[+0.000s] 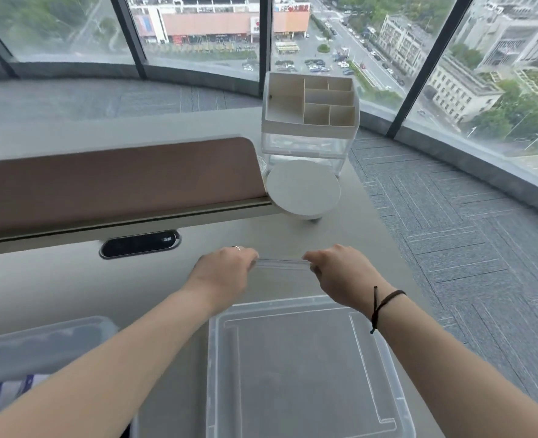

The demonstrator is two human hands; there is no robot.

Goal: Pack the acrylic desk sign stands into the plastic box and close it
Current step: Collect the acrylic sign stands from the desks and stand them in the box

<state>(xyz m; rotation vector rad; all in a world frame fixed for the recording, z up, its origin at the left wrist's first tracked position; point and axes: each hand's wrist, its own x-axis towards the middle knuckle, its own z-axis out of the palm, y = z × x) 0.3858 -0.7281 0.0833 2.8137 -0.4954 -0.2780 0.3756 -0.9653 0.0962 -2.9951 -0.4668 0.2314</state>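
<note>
Plastic box (296, 368) nearest | both hands pinching clear acrylic stand (282, 263): left (226, 270), right (340, 273)

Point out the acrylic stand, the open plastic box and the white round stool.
acrylic sign stand (282, 263), head view, top edge between the hands
plastic box (296, 306), head view, far rim
white round stool (303, 187), head view, centre of seat top
</note>
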